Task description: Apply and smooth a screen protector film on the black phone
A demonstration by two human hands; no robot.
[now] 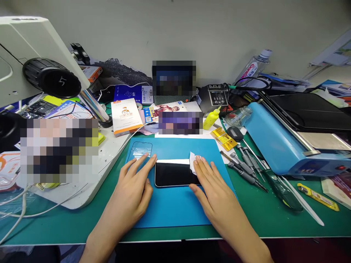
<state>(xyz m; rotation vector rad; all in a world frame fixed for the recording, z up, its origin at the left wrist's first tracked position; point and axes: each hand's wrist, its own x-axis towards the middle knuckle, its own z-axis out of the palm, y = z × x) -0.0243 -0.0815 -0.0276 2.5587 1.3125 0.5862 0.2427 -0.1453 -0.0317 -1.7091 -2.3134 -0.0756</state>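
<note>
A smartphone (175, 175) with a black screen lies lengthwise across a blue mat (175, 212). My right hand (214, 182) presses a folded white wipe (192, 163) onto the phone's right end, with the fingers held together over it and the thumb by the near edge. My left hand (134, 190) rests at the phone's left end with its fingers stretched out and nothing in them. Just beyond those fingertips a clear screen protector (141, 149) with a dark outline lies on the mat. A white strip shows along the phone's far edge.
On the right are several screwdrivers (249, 164), a yellow cutter (318, 197) and a blue machine (274, 146). A microscope (52, 76) stands on the left on a white base (90, 182). Behind the mat are a white-orange box (126, 115) and a yellow bottle (211, 118).
</note>
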